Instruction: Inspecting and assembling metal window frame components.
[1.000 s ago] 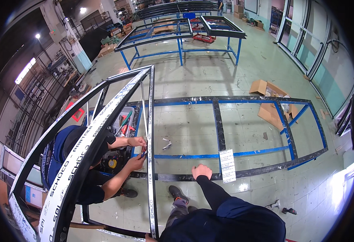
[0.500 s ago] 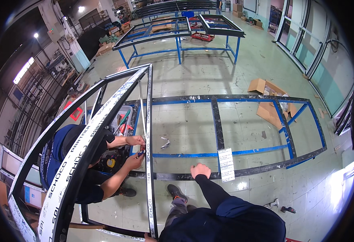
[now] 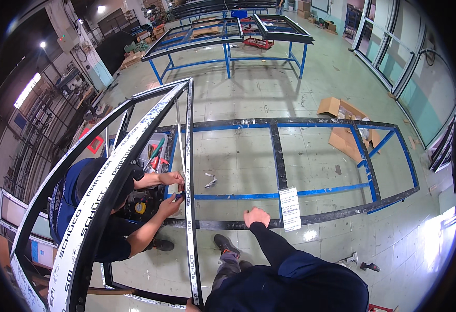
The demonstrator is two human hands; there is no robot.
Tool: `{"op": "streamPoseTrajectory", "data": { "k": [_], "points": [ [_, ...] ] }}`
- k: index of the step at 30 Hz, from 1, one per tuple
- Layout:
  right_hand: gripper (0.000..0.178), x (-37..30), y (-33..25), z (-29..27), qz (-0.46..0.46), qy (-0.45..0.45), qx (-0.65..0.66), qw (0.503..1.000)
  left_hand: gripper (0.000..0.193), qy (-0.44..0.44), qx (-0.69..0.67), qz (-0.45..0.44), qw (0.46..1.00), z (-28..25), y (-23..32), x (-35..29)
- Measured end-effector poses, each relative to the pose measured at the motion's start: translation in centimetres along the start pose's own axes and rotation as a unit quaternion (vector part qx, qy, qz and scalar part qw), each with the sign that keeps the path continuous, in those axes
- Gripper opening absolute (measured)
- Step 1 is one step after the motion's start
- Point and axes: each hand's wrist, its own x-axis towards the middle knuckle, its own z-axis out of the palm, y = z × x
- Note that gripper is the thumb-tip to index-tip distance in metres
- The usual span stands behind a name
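Observation:
A tall black frame (image 3: 190, 156) with white printed protective film stands upright at the left. At the bottom edge, my left hand (image 3: 191, 307) is closed around its near upright; only a small part of that hand shows. My right hand (image 3: 257, 216), fingers curled, rests on the near black rail of a low work table (image 3: 222, 225). A white paper sheet (image 3: 290, 209) hangs over that rail just right of it. Behind the frame a co-worker crouches. The co-worker's two hands (image 3: 172, 192) work close to the upright with something small that I cannot make out.
An open cardboard box (image 3: 342, 138) lies beyond the table's right part. A toolbox (image 3: 157, 148) with tools is beside the co-worker. Cordless tools (image 3: 369, 267) lie on the floor at right. Blue-legged tables (image 3: 228, 62) carrying frames stand farther back.
The view has shifted slightly. The co-worker's hands have moved a little at the upright. My hands stay where they were, on the frame and on the rail.

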Motion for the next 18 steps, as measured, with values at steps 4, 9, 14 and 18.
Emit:
{"op": "streamPoseTrajectory", "data": {
  "k": [4, 9, 14, 18],
  "points": [
    [0.046, -0.3, -0.4, 0.1, -0.004, -0.025, -0.006, 1.0, 0.066, -0.037, -0.136, -0.072, 0.987, -1.1, 0.3, -1.2],
    [0.048, 0.2, -0.9, 0.8, -0.023, -0.01, -0.021, 0.999, 0.041, -0.061, 0.044, -0.065, 0.995, -0.8, -2.4, -0.1],
    [0.047, 1.1, -0.8, 0.8, -0.019, 0.006, -0.038, 0.999, 0.026, 0.047, -0.429, -0.196, 0.88, -0.3, 2.5, 0.2],
    [0.045, 0.9, -1.6, 0.8, -0.013, 0.003, -0.036, 0.999, 0.029, 0.085, -0.382, -0.173, 0.904, 0.0, 2.2, 0.2]
  ]
}}
